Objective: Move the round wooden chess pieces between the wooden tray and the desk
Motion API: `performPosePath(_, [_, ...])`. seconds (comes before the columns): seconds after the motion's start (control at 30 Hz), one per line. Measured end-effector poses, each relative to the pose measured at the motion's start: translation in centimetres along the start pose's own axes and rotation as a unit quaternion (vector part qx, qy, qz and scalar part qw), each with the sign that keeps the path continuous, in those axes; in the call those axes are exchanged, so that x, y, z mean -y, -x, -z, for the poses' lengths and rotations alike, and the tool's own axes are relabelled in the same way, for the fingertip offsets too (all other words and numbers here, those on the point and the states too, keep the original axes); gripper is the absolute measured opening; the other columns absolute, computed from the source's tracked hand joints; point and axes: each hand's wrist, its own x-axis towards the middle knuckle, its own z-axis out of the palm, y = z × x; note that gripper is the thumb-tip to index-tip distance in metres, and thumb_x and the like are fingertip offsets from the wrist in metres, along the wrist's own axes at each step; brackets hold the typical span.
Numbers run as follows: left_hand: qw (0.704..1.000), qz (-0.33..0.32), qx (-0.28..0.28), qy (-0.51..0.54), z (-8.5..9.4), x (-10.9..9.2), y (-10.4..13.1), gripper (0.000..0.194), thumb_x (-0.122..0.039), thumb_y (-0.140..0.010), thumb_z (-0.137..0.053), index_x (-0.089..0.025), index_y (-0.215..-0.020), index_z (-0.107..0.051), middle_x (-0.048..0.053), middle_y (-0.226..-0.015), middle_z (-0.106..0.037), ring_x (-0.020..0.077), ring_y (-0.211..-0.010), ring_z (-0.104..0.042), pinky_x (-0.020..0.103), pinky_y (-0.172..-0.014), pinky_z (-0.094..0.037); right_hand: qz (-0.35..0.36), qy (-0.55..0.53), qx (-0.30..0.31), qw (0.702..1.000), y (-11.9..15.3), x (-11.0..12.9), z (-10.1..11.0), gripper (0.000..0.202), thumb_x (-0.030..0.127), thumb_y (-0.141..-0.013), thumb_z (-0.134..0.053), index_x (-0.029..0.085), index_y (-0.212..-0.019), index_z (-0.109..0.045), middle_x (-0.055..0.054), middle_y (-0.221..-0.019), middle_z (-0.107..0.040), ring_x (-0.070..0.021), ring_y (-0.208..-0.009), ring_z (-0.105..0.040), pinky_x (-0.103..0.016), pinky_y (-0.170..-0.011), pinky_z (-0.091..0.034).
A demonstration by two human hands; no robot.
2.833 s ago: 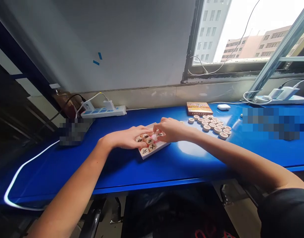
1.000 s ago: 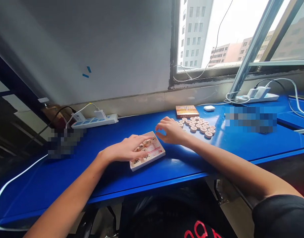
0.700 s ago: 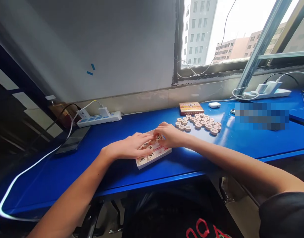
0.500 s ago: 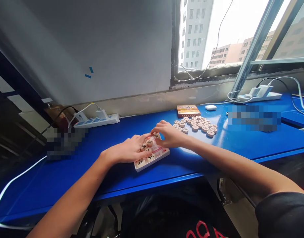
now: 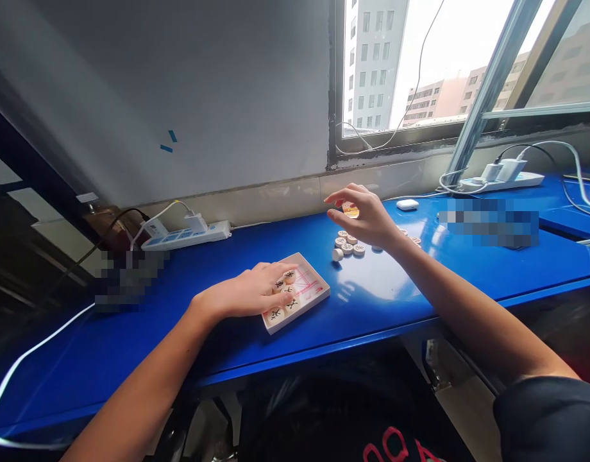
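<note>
A small white tray (image 5: 315, 296) with red lines lies on the blue table (image 5: 396, 289). Several round wooden chess pieces (image 5: 289, 277) sit in its left part. My left hand (image 5: 247, 292) rests flat over them, fingertips on the pieces, gripping nothing. My right hand (image 5: 365, 215) hovers above a cluster of loose chess pieces (image 5: 347, 244) further back, fingers spread and empty. One loose piece (image 5: 337, 255) stands on its edge at the cluster's near side. An orange box (image 5: 350, 210) peeks out behind my right hand's fingers.
A white power strip (image 5: 184, 234) with plugs lies at the back left, and another power strip (image 5: 501, 181) sits by the window. A white earbud case (image 5: 407, 205) lies behind the pieces. A white cable (image 5: 35, 340) curves along the table's left front.
My right hand has left the tray and risen back and to the right over the loose pieces. A piece now stands on edge there. My left hand stays on the tray.
</note>
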Motion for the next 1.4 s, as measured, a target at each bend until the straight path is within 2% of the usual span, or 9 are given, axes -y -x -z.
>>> performPosePath(0.2, [1.0, -0.009, -0.011, 0.012, -0.1, 0.2, 0.0, 0.066, -0.059, -0.091, -0.038, -0.023, -0.145, -0.03, 0.007, -0.146, -0.038, 0.0277, -0.13, -0.036, 0.039, -0.107, -0.031, 0.0, 0.09, 0.131, 0.987, 0.7, 0.2, -1.1, 0.027, 0.034, -0.085, -0.052, 0.017, -0.1, -0.067, -0.008, -0.09, -0.065, -0.0229, -0.093, -0.054, -0.033, -0.08, -0.041])
performPosePath(0.33, [1.0, -0.014, -0.005, 0.004, -0.1, 0.3, -0.1, 0.064, -0.059, -0.092, -0.036, -0.023, -0.144, -0.031, 0.006, -0.149, -0.034, 0.0272, -0.132, -0.034, 0.039, -0.108, -0.029, -0.026, 0.177, 0.372, 0.911, 1.3, -0.5, -1.0, 0.04, 0.045, -0.084, -0.054, 0.021, -0.115, -0.063, -0.01, -0.105, -0.065, -0.026, -0.092, -0.058, -0.034, -0.073, -0.043])
performPosePath(0.43, [1.0, -0.008, 0.002, -0.008, -0.1, 0.3, -0.1, 0.064, -0.059, -0.092, -0.035, -0.023, -0.144, -0.032, 0.006, -0.15, -0.033, 0.0275, -0.133, -0.032, 0.039, -0.108, -0.029, -0.041, 0.209, 0.465, 0.859, 1.6, -1.1, -0.5, 0.04, 0.038, -0.08, -0.059, 0.023, -0.117, -0.062, -0.009, -0.114, -0.062, -0.0254, -0.089, -0.061, -0.032, -0.067, -0.043])
performPosePath(0.7, [1.0, -0.009, 0.0, -0.008, -0.2, 0.6, 0.0, 0.067, -0.061, -0.092, -0.033, -0.024, -0.147, -0.027, 0.004, -0.152, -0.031, 0.0278, -0.135, -0.03, 0.04, -0.108, -0.029, -0.011, 0.277, 0.494, 0.824, 1.5, 0.5, -0.8, 0.015, 0.014, -0.077, -0.051, 0.014, -0.076, -0.067, -0.013, -0.092, -0.064, -0.0201, -0.069, -0.061, -0.028, -0.052, -0.035])
performPosePath(0.8, [1.0, -0.005, 0.004, -0.007, -0.2, 0.6, 0.0, 0.067, -0.06, -0.092, -0.034, -0.024, -0.147, -0.027, 0.004, -0.153, -0.028, 0.0283, -0.135, -0.029, 0.041, -0.108, -0.029, -0.021, 0.237, 0.435, 0.869, 1.3, 0.6, -0.9, 0.01, 0.017, -0.077, -0.052, 0.015, -0.079, -0.063, -0.011, -0.092, -0.064, -0.0198, -0.072, -0.06, -0.028, -0.055, -0.037])
performPosePath(0.93, [1.0, -0.014, -0.001, -0.003, -0.2, 0.5, 0.0, 0.065, -0.06, -0.092, -0.034, -0.025, -0.147, -0.029, 0.004, -0.152, -0.029, 0.0287, -0.134, -0.03, 0.041, -0.108, -0.029, -0.033, 0.121, 0.266, 0.956, 0.7, 0.1, -0.3, 0.015, 0.019, -0.078, -0.053, 0.017, -0.093, -0.055, -0.007, -0.092, -0.062, -0.0179, -0.081, -0.057, -0.026, -0.066, -0.041])
performPosePath(1.03, [1.0, -0.02, -0.005, 0.0, -0.3, 0.5, 0.0, 0.063, -0.06, -0.092, -0.034, -0.028, -0.147, -0.029, 0.002, -0.152, -0.029, 0.0287, -0.133, -0.031, 0.041, -0.108, -0.029, -0.039, 0.083, 0.207, 0.974, 0.5, -0.8, -0.1, 0.025, 0.017, -0.077, -0.053, 0.017, -0.102, -0.054, -0.006, -0.092, -0.061, -0.0175, -0.083, -0.057, -0.027, -0.072, -0.043])
performPosePath(1.2, [1.0, -0.014, 0.004, -0.008, -0.3, 0.6, 0.0, 0.064, -0.06, -0.093, -0.033, -0.027, -0.147, -0.028, 0.002, -0.154, -0.027, 0.0281, -0.136, -0.027, 0.041, -0.109, -0.027, -0.008, 0.11, 0.303, 0.946, 1.3, -2.2, -2.0, 0.035, 0.027, -0.08, -0.055, 0.015, -0.113, -0.059, -0.012, -0.108, -0.061, -0.0236, -0.102, -0.056, -0.032, -0.085, -0.044])
performPosePath(1.4, [1.0, -0.016, 0.009, -0.01, -0.1, 0.4, 0.1, 0.066, -0.06, -0.093, -0.032, -0.023, -0.148, -0.028, 0.004, -0.154, -0.027, 0.027, -0.137, -0.025, 0.039, -0.111, -0.024, 0.061, 0.212, 0.425, 0.878, 1.2, -1.8, -4.0, 0.021, 0.021, -0.082, -0.047, 0.016, -0.078, -0.067, -0.011, -0.082, -0.066, -0.0248, -0.091, -0.058, -0.035, -0.086, -0.04])
